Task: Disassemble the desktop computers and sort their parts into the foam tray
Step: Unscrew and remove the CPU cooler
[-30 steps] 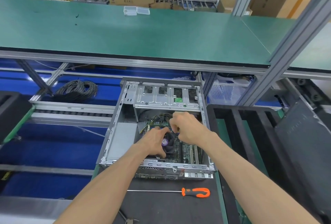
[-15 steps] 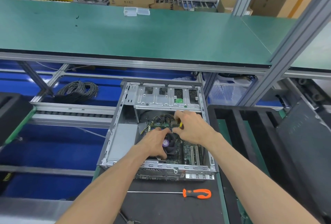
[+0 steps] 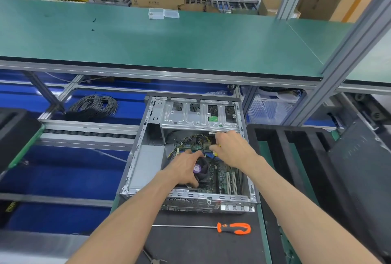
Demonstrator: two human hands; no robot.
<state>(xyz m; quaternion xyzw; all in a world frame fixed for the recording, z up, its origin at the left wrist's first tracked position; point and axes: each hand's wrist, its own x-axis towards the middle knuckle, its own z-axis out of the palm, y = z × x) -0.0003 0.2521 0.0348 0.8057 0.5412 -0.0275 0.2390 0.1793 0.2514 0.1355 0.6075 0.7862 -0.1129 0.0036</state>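
Change: right hand [image 3: 231, 150] has shifted a little toward the far right of the open case since a second ago, off the fan and onto the wiring; left hand has barely moved.
Computer: opened desktop computer case [image 3: 148, 170] lies flat at the near middle of the dark bench mat [image 3: 201, 246], its rear panel facing the near edge, drive cage [image 3: 198, 113] at the far end.
Left grip: left hand [image 3: 186, 168] rests on the cooler fan [image 3: 202, 169], fingers curled round its rim, thumb on the near side.
Right grip: fingers pressed together, pinching something yellow among the cable bundle [image 3: 195, 140] at the board's far right; whether it is a plug or a wire I cannot tell.
Foam tray: black foam tray [image 3: 273, 137] sits just beside the case on the right side of the bench; the slots in view look unfilled.
Tool: orange-handled screwdriver [image 3: 233, 227] lies on the mat near the near edge, untouched.
Step in hand: probably freeing a power lead from the motherboard [image 3: 224, 174] while steadying the cooler.
Next move calls for: a straight pull on the connector body, not the wires, with any latch pressed first, then clearing the bundle away from the fan.
Progress: early; board, cooler and cage all remain fitted.
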